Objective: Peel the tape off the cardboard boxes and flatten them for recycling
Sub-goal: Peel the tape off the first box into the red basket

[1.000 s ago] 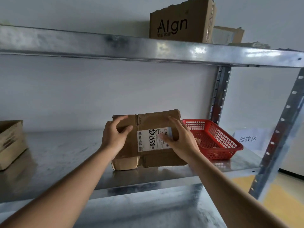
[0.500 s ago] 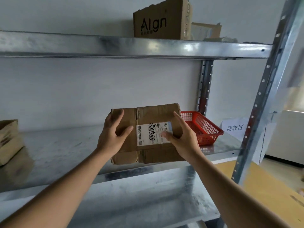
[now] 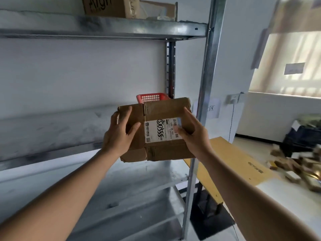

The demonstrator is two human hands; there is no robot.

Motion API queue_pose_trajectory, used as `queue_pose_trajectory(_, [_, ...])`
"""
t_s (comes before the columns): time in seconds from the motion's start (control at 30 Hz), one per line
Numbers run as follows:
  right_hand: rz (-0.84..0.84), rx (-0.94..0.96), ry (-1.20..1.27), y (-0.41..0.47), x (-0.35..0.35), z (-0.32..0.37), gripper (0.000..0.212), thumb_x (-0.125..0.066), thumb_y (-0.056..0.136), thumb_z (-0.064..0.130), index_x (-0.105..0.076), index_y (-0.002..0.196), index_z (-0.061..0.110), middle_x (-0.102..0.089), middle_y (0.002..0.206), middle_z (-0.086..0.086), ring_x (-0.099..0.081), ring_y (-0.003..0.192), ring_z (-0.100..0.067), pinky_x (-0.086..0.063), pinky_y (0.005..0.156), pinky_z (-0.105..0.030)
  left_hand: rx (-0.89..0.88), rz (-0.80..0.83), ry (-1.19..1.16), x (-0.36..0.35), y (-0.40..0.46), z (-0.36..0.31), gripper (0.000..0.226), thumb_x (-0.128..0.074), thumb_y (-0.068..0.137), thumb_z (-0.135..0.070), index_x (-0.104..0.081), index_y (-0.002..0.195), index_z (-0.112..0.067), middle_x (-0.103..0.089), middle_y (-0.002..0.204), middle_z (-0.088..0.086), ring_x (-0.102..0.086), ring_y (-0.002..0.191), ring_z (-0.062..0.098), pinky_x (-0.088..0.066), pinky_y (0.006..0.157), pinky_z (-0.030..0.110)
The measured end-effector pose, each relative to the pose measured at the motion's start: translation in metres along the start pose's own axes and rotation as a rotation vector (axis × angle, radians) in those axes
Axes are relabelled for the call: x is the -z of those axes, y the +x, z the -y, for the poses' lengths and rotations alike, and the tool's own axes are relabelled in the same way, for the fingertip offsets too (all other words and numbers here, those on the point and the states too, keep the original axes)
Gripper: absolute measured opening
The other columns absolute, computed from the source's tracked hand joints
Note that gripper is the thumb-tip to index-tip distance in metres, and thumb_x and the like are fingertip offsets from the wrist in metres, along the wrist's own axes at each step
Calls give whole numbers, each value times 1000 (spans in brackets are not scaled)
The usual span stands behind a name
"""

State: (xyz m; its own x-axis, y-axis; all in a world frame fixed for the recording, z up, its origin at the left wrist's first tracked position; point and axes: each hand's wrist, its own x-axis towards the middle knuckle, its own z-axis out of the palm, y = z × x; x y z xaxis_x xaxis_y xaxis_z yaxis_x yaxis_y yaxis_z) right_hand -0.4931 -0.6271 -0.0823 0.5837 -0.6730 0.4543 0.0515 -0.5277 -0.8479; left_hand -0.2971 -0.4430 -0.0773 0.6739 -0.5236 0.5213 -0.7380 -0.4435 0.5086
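Cardboard box (image 3: 161,131), worn and carrying a white shipping label (image 3: 160,130), now hangs in the air in front of the metal shelf (image 3: 52,136); a second ago it sat on that shelf beside the red basket (image 3: 152,97). The left hand (image 3: 119,134) grips its edge at nine o'clock, thumb across the front. The right hand (image 3: 192,134) clasps the three o'clock side, thumb pressed on the label and fingers wrapped behind. Beyond the box at twelve o'clock the basket rim peeks out, and higher up another carton (image 3: 111,6) sits on the top shelf. Toward three o'clock a yellow table (image 3: 234,162) has come into view, so I judge the box is being carried there. No tape is peeled yet.
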Motion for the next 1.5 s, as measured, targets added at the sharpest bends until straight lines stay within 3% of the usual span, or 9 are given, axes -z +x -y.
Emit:
queue_pose_trajectory(0.13, [-55, -54, -19, -32, 59, -29, 79, -79, 88, 29, -38, 155, 41, -68, 129, 10, -70, 107, -3, -62, 88, -34, 24, 166, 92, -41, -29, -48, 63, -34, 105, -57, -13, 163, -44, -14, 166, 8, -38, 144, 42, -40, 112, 57])
queue_pose_trajectory(0.27, [-84, -123, -61, -62, 118, -59, 80, -79, 89, 31, -36, 155, 43, -68, 130, 7, -69, 108, -6, -62, 89, -33, -168, 211, 182, -82, -56, -87, 67, -30, 102, -59, -25, 163, -30, -22, 168, 11, -30, 151, 37, -37, 118, 56])
queue_pose_trajectory(0.37, [-98, -173, -72, -81, 160, -82, 81, -78, 89, 30, -35, 156, 44, -69, 121, 14, -69, 108, -8, -62, 91, -39, -228, 280, 216, -116, -72, -118, 63, -36, 106, -52, -23, 164, -30, -18, 171, 8, -23, 155, 35, -29, 123, 53])
queue_pose_trajectory(0.53, [-153, -246, -85, -103, 217, -117, 79, -77, 90, 28, -35, 156, 42, -66, 129, 7, -67, 112, -11, -61, 85, -25, -330, 399, 223, -170, -88, -167, 62, -36, 107, -50, -21, 164, -32, -17, 171, 4, -24, 154, 32, -28, 124, 51])
queue_pose_trajectory(0.73, [-207, -317, -111, -102, 268, -163, 78, -78, 91, 23, -38, 157, 34, -56, 109, 29, -61, 98, 7, -53, 76, -5, -390, 509, 198, -236, -77, -215, 61, -40, 107, -46, -24, 163, -31, -17, 171, 1, -22, 155, 30, -26, 125, 48])
queue_pose_trajectory(0.9, [-219, -378, -127, -72, 300, -219, 79, -79, 90, 29, -38, 157, 39, -62, 111, 25, -66, 106, -3, -60, 88, -25, -415, 581, 181, -307, -51, -244, 59, -40, 107, -44, -25, 163, -31, -18, 171, 2, -22, 155, 33, -23, 126, 49])
queue_pose_trajectory(1.1, [-207, -436, -161, -11, 330, -294, 79, -80, 90, 26, -39, 157, 32, -64, 131, 2, -62, 117, -13, -51, 76, -3, -409, 647, 190, -401, 3, -257, 60, -42, 106, -44, -28, 162, -29, -21, 170, 3, -24, 154, 35, -24, 126, 47])
queue_pose_trajectory(1.37, [-154, -502, -179, 71, 360, -369, 79, -81, 88, 33, -40, 155, 41, -64, 128, 6, -64, 114, -11, -60, 92, -30, -331, 688, 208, -484, 65, -274, 60, -39, 108, -45, -22, 164, -29, -17, 171, 3, -22, 155, 32, -20, 127, 45])
queue_pose_trajectory(1.5, [-74, -499, -159, 114, 364, -407, 78, -81, 87, 32, -41, 154, 41, -65, 126, 9, -63, 110, -1, -59, 85, -21, -270, 682, 248, -516, 93, -279, 60, -37, 108, -43, -21, 164, -28, -16, 171, 2, -22, 155, 31, -19, 126, 46])
